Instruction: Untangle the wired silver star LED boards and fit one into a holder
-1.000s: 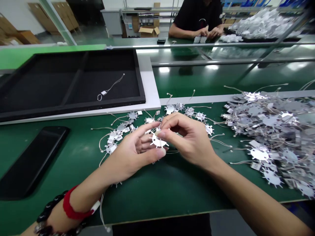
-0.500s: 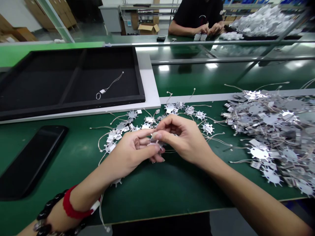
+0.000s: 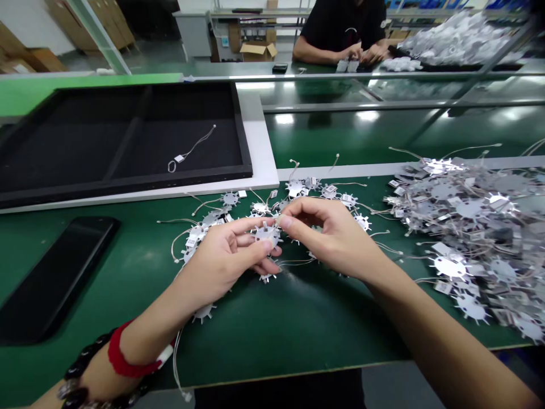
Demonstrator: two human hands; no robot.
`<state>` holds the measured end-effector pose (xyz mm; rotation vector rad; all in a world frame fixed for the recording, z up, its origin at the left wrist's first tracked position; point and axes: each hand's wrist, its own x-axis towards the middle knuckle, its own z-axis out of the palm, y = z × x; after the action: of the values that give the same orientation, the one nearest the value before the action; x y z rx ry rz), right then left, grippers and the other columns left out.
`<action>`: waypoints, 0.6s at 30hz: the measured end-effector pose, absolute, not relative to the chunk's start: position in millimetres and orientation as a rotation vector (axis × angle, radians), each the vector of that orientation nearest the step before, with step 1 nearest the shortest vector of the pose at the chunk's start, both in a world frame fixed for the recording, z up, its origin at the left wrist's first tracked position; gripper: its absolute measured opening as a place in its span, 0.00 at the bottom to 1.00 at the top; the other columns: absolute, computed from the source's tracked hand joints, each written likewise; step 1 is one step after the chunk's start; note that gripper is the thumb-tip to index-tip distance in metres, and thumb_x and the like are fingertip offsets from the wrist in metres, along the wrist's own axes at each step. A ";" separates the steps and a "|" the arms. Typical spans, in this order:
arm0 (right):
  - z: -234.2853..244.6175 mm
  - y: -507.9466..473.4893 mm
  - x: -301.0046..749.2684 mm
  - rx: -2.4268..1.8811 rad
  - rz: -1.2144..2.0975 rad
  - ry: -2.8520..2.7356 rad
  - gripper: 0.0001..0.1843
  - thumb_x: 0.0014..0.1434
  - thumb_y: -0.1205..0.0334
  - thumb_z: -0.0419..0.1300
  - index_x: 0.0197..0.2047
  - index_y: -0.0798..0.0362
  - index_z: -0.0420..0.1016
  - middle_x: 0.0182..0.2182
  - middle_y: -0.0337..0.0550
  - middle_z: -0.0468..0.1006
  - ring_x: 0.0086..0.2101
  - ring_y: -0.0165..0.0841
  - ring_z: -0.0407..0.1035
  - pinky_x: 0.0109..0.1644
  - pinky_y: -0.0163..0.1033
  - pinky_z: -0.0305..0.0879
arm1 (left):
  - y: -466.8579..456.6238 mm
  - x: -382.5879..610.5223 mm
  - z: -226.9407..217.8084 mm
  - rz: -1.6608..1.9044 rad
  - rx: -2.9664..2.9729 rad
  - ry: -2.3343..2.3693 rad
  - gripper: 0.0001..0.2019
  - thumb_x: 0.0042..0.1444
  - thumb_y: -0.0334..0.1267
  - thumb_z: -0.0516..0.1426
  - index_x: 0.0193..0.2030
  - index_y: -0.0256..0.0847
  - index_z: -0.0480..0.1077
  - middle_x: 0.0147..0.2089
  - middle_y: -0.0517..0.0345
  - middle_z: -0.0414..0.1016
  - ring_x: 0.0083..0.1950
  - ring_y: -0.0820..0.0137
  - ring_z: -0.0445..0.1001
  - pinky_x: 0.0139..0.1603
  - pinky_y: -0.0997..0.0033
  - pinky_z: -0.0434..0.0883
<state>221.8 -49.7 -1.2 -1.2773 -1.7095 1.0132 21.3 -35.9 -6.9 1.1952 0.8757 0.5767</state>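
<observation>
**Silver plate (image 3: 267, 236) pinched in the left hand (image 3: 223, 258), over the surface's middle**

The left hand grips the thin, leg-rimmed plate between thumb and fingers, raised above the green surface (image 3: 298, 335). The right hand (image 3: 330, 238) has thumb and forefinger pressed together at the plate's right side; whether they pinch a leg or a wire is too small to tell.

The plate looks light, stiff and slick, its narrow legs likely easy to bend. Best held flat across the body, clear of the legs, without tugging any lead.

By the near edge, bare surface lies below both hands, though a pale wire (image 3: 176, 366) beside the left wrist reaches that edge and could snag. Toward the left edge lies a black phone (image 3: 57, 278); toward the right edge, a heap of plates (image 3: 472, 221) limits sideways movement. Beyond the hands, scattered plates (image 3: 298, 186) crowd the room before the black tray (image 3: 191, 108).
</observation>
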 end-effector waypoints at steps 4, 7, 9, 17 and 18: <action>-3.6 -49.1 220.8 -1.240 0.970 -1.736 0.09 0.65 0.60 0.58 0.35 0.54 0.75 0.33 0.40 0.78 0.33 0.30 0.70 0.36 0.37 0.64 | -37.1 21.6 -5.8 0.582 1.220 0.896 0.19 0.63 0.37 0.62 0.60 0.36 0.70 0.32 0.57 0.83 0.31 0.73 0.82 0.35 0.83 0.78; -5.3 -49.4 220.1 -1.207 0.911 -1.753 0.07 0.66 0.62 0.58 0.36 0.54 0.74 0.36 0.42 0.78 0.37 0.31 0.71 0.40 0.38 0.66 | -37.7 21.6 -4.7 0.584 1.222 0.901 0.20 0.63 0.37 0.62 0.60 0.35 0.69 0.32 0.57 0.83 0.30 0.74 0.81 0.33 0.83 0.77; -6.7 -50.0 219.6 -1.159 0.850 -1.788 0.07 0.66 0.64 0.57 0.35 0.54 0.72 0.37 0.42 0.77 0.39 0.32 0.71 0.43 0.38 0.66 | -38.3 21.8 -5.1 0.570 1.233 0.900 0.21 0.63 0.38 0.62 0.61 0.35 0.69 0.31 0.58 0.82 0.30 0.74 0.81 0.33 0.83 0.77; -12.8 -50.7 216.0 -1.047 0.708 -1.925 0.08 0.67 0.70 0.53 0.35 0.54 0.67 0.36 0.44 0.74 0.40 0.33 0.69 0.45 0.39 0.65 | -40.0 23.8 -10.6 0.484 1.276 0.879 0.22 0.64 0.37 0.60 0.64 0.35 0.67 0.26 0.61 0.80 0.30 0.72 0.81 0.38 0.76 0.78; -13.0 -50.6 215.7 -1.054 0.701 -1.932 0.08 0.67 0.70 0.53 0.35 0.55 0.67 0.36 0.44 0.74 0.40 0.33 0.69 0.44 0.39 0.65 | -39.9 23.6 -10.5 0.482 1.275 0.881 0.22 0.64 0.37 0.60 0.64 0.35 0.67 0.26 0.61 0.80 0.30 0.72 0.81 0.38 0.76 0.78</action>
<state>215.7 -50.6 -13.0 -1.0540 -1.9323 0.7009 23.6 -39.9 -10.5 1.2746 0.8814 0.4819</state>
